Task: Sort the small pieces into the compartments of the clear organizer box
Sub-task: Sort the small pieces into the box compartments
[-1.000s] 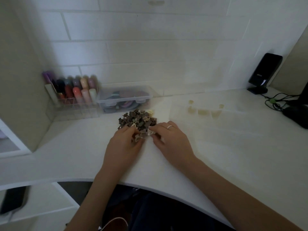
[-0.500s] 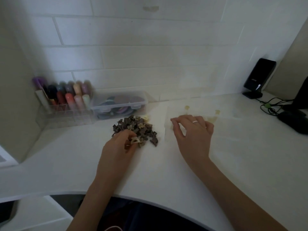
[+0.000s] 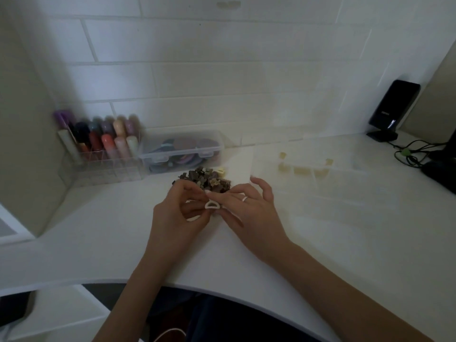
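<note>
Since half a second ago, the right hand (image 3: 249,208) has been brought back from the organizer (image 3: 345,183) to meet the left hand (image 3: 177,213) just in front of the pile (image 3: 204,181). A pale half-round piece (image 3: 212,205) is now pinched between the fingertips of both hands, which are drawn together around it. A second pale piece appears to be kept in the left hand, though this cannot be told for certain. The organizer lies on the bench (image 3: 320,243) to the right of the hands, with a few pale pieces (image 3: 302,170) seen in its far compartments. Most of the dark pieces remain piled just beyond the hands. It is judged that the pale piece is being passed to the right hand for the organizer; sorting is at an early stage.
</note>
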Available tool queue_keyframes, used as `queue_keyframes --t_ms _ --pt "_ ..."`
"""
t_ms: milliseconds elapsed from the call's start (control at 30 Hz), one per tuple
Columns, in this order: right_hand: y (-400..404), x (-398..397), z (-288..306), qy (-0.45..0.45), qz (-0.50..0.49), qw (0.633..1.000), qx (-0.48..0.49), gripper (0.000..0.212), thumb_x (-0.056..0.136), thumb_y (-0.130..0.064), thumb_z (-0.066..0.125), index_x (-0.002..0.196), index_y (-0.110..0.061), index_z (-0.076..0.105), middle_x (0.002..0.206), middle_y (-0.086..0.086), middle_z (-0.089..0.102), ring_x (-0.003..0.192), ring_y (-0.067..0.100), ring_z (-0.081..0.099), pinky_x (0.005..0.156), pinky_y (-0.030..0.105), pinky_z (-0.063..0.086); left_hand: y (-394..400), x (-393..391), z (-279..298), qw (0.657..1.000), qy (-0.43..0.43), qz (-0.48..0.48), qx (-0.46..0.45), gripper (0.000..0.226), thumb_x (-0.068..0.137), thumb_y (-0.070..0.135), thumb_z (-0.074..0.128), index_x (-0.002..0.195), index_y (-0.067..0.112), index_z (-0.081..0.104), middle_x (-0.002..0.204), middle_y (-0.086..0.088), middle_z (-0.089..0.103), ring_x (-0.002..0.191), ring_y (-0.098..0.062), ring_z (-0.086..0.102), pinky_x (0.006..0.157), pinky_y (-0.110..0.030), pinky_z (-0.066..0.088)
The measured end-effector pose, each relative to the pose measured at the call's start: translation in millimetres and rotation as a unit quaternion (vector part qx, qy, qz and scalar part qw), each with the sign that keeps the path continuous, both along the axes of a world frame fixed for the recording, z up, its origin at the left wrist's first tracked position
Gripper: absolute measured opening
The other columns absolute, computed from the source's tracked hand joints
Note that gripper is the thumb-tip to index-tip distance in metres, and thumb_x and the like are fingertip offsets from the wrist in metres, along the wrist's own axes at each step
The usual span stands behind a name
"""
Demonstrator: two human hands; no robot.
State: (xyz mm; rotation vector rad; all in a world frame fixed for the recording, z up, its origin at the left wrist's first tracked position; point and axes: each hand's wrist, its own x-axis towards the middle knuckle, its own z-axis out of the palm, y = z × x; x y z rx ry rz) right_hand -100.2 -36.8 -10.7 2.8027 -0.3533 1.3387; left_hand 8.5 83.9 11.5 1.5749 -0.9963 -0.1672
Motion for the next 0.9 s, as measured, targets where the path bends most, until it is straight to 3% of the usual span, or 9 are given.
queue_keyframes --t_ms 133,300,367,433,533,633,700,767,900 --pt "5.6 -2.8 5.6 -0.038 0.014 0.997 0.06 0.026 0.083 -0.027 0.058 0.107 -0.024 0.07 0.084 -0.012 0.069 0.087 0.009 0.055 0.102 0.039 0.031 -0.3 0.8 2.1 1.0 0.026 -0.007 -0.004 0.039 0.071 0.0 0.075 0.086 0.024 0.049 0.084 0.009 0.072 0.075 -0.003 0.069 0.063 -0.013 0.051" --pt "-17.8 -31.7 35.4 -0.121 -0.061 0.98 0.148 0.028 0.08 -0.02 0.062 0.107 -0.026 0.06 0.086 -0.013 0.065 0.077 0.011 0.057 0.093 0.034 0.035 -5.3 4.3 -8.0 0.979 -0.178 -0.015 0.101 0.025 0.074 0.023 0.074 0.093 0.03 0.06 0.095 0.022 0.061 0.085 -0.001 0.057 0.072 -0.016 0.044" --pt "-36.1 -48.2 49.7 -0.17 -0.091 0.958 0.21 0.015 0.082 -0.019 0.061 0.095 -0.024 0.06 0.079 -0.015 0.062 0.069 0.009 0.055 0.081 0.036 0.044 -8.8 6.0 -15.5 0.949 -0.288 -0.031 0.121 0.016 0.08 0.034 0.06 0.09 0.025 0.068 0.101 0.013 0.063 0.093 -0.007 0.052 0.081 -0.02 0.041" --pt "-49.2 -59.4 60.3 -0.179 -0.078 0.934 0.298 0.008 0.084 -0.016 0.062 0.087 -0.022 0.064 0.075 -0.012 0.065 0.065 0.006 0.054 0.071 0.029 0.047 -11.1 5.6 -23.9 0.931 -0.34 -0.041 0.123 0.028 0.082 0.033 0.049 0.083 0.017 0.072 0.102 0.003 0.068 0.095 -0.01 0.049 0.083 -0.018 0.037" --pt "-55.0 -64.2 61.7 -0.111 -0.099 0.943 0.299 0.014 0.085 -0.018 0.064 0.087 -0.032 0.067 0.079 -0.016 0.067 0.068 0.005 0.056 0.074 0.026 0.044 -11.6 5.0 -22.6 0.934 -0.336 -0.027 0.115 0.022 0.082 0.024 0.054 0.082 0.012 0.073 0.099 -0.002 0.071 0.094 -0.009 0.048 0.083 -0.013 0.032" --pt "-52.6 -60.6 57.9 -0.075 -0.116 0.958 0.253 0.018 0.084 -0.025 0.06 0.089 -0.041 0.064 0.081 -0.021 0.065 0.072 0.009 0.058 0.085 0.036 0.045 -10.1 6.5 -22.5 0.933 -0.342 -0.022 0.106 0.024 0.083 0.023 0.051 0.086 0.013 0.072 0.096 -0.002 0.071 0.093 -0.007 0.05 0.082 -0.013 0.034" --pt "-52.1 -58.2 55.3 -0.056 -0.122 0.963 0.234 0.016 0.083 -0.028 0.057 0.092 -0.038 0.065 0.079 -0.023 0.063 0.073 0.009 0.058 0.086 0.045 0.046 -8.9 5.0 -19.9 0.937 -0.334 -0.01 0.104 0.011 0.08 0.013 0.062 0.087 0.014 0.071 0.093 -0.001 0.07 0.09 -0.006 0.05 0.077 -0.014 0.037" --pt "-52.1 -57.3 54.3 -0.04 -0.129 0.964 0.227 0.014 0.082 -0.029 0.057 0.093 -0.036 0.063 0.078 -0.025 0.061 0.073 0.009 0.058 0.088 0.05 0.045 -8.4 0.3 -18.0 0.943 -0.31 0.005 0.119 0.022 0.072 0.001 0.072 0.09 0.014 0.069 0.091 0.0 0.068 0.084 -0.008 0.051 0.072 -0.018 0.04" --pt "-60.3 -63.0 53.8 -0.049 -0.153 0.962 0.221 0.015 0.084 -0.026 0.061 0.086 -0.04 0.056 0.077 -0.027 0.059 0.071 0.002 0.052 0.089 0.049 0.044 -8.1 -0.5 -16.5 0.951 -0.27 0.018 0.152 0.03 0.076 0.002 0.067 0.103 0.015 0.066 0.101 0.001 0.063 0.077 -0.012 0.056 0.068 -0.023 0.043"
